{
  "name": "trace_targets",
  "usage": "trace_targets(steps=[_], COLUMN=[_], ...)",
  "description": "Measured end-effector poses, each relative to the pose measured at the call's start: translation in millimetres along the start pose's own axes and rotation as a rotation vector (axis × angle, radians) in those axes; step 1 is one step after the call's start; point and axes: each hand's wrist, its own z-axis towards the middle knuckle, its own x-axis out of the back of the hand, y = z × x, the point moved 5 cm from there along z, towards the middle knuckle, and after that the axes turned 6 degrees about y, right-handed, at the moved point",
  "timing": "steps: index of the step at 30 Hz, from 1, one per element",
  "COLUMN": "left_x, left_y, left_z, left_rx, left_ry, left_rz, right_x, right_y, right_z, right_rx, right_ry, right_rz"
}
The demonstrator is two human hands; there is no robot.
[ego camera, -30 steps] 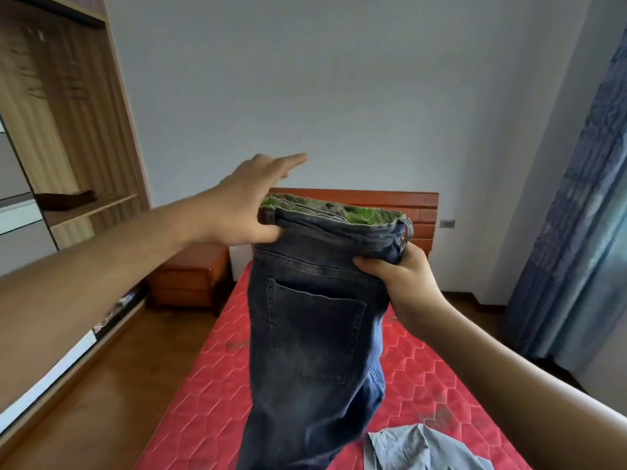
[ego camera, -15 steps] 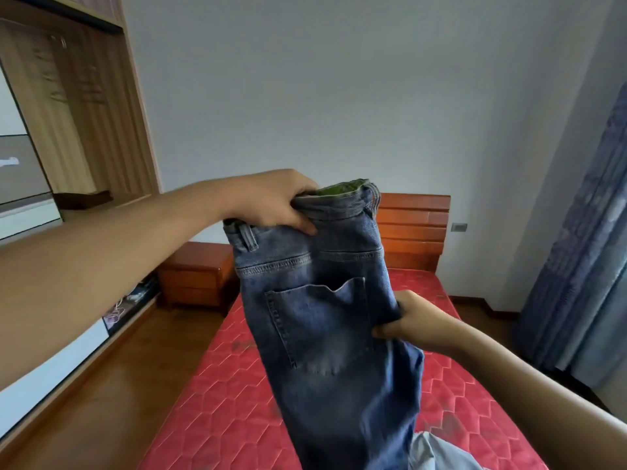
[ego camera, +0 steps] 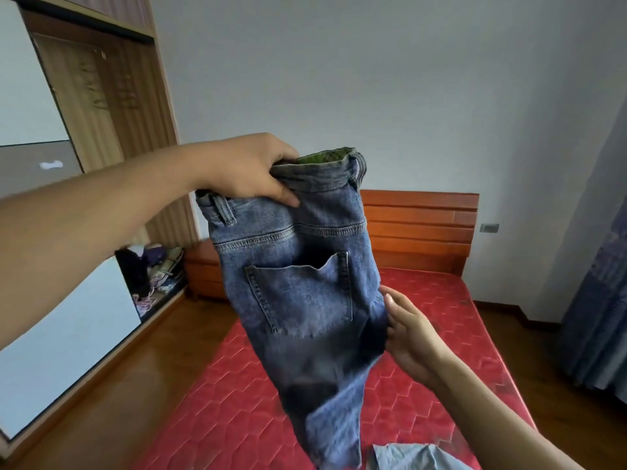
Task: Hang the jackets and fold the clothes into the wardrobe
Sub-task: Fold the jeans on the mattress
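A pair of blue jeans [ego camera: 298, 300] hangs in the air over the bed, folded lengthwise, back pocket facing me and green lining showing at the waist. My left hand [ego camera: 247, 171] grips the waistband at its top left. My right hand [ego camera: 410, 330] holds the jeans' right edge near the seat, thumb in front and fingers behind the cloth. The legs hang down to the frame's lower edge. The wooden wardrobe [ego camera: 101, 96] stands at the left.
A red quilted mattress [ego camera: 441, 334] with a wooden headboard [ego camera: 417, 225] lies below. A light blue garment [ego camera: 407, 457] sits at its near edge. A bedside table [ego camera: 203, 273] and clothes on the wardrobe's floor [ego camera: 152, 276] are left. A blue curtain [ego camera: 600, 300] hangs right.
My right hand let go of the waistband and slid down the jeans' right edge. My left hand closed on the waistband and held it up. The view turned slightly left.
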Motion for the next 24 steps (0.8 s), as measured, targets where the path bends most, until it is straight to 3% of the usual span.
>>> trace_targets(steps=[3,8,13,18,20,24], left_x=[9,26,37,41,41,36], left_y=[2,-18,-21,-19,-20,-19], left_z=[-7,-30,-37,-37,-32,-21], left_rx=[0.054,0.2,0.245,0.241,0.226,0.151], left_ry=[0.009,0.019,0.071,0.052,0.049,-0.017], left_rz=[0.049,0.127,0.094,0.09,0.105,0.136], right_x=[0,12,0,10,8,-58], right_y=[5,-1,-23,-43,-45,-63], right_z=[12,32,28,37,39,14], right_rx=[-0.096,-0.082,0.13,0.45,0.406,0.349], right_ry=[-0.166,-0.181,-0.202,-0.1,-0.105,-0.404], right_rz=[0.174,0.211,-0.138,-0.757,-0.804,-0.657])
